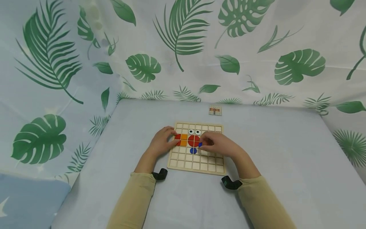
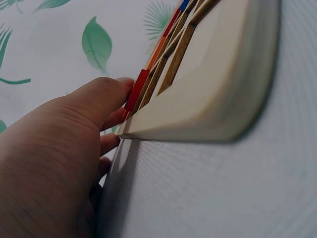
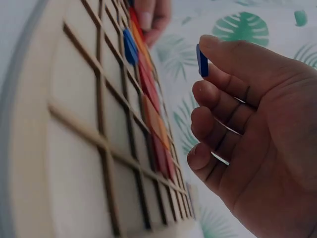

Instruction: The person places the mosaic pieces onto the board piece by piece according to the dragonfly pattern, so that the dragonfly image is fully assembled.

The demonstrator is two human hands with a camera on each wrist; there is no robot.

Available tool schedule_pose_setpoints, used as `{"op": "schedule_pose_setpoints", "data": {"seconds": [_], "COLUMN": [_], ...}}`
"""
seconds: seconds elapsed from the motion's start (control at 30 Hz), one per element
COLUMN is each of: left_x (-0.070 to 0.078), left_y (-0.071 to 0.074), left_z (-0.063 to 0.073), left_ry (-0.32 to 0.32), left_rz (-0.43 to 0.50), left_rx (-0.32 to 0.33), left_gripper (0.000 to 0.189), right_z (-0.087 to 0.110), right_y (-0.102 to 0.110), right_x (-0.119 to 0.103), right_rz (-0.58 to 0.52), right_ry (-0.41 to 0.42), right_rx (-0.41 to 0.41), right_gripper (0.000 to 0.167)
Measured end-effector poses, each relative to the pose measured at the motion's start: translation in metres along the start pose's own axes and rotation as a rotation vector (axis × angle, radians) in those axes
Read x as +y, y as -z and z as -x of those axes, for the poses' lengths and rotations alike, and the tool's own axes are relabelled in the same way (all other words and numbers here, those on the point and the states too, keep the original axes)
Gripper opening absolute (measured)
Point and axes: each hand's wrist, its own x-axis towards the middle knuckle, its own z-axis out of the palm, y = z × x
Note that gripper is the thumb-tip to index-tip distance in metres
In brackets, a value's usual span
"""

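A square wooden grid board (image 1: 184, 164) lies on the table with coloured flat pieces in its upper half. My right hand (image 1: 221, 143) is over the board's right side and pinches a small blue piece (image 3: 202, 62) between thumb and forefinger, held off the grid. At the board's left edge my left hand (image 1: 162, 141) rests with thumb and fingertips touching the red tiles (image 1: 178, 136). Orange tiles (image 1: 184, 140) sit beside these. A red circle of quarter pieces (image 1: 193, 141) lies mid-board, under two round eye pieces (image 1: 191, 131) and above a blue round shape (image 1: 193, 150).
A small pattern card (image 1: 215, 110) lies behind the board. White cloth covers the table (image 1: 188, 200), and a leaf-printed curtain (image 1: 194, 63) hangs along the back and sides. Each wrist carries a black camera mount (image 1: 231, 183).
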Motion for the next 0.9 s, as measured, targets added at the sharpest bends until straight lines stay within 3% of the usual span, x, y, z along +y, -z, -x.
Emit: {"op": "schedule_pose_setpoints", "data": {"seconds": [0.33, 0.63, 0.9], "left_x": [-0.001, -0.002, -0.001], "left_y": [0.001, 0.001, 0.003], "left_z": [-0.001, -0.002, -0.002], "left_ry": [-0.014, -0.024, -0.010], "left_rz": [-0.013, -0.003, 0.007], "left_rx": [-0.008, -0.007, -0.017], "left_gripper": [0.032, 0.031, 0.030], "right_z": [-0.013, -0.011, -0.013], "right_y": [-0.025, -0.037, -0.040], "right_x": [-0.015, -0.021, -0.019], "right_rz": [0.007, 0.031, 0.154], "right_ry": [0.051, -0.007, 0.034], "right_rx": [-0.045, -0.078, -0.092], "right_gripper": [0.021, 0.017, 0.017]}}
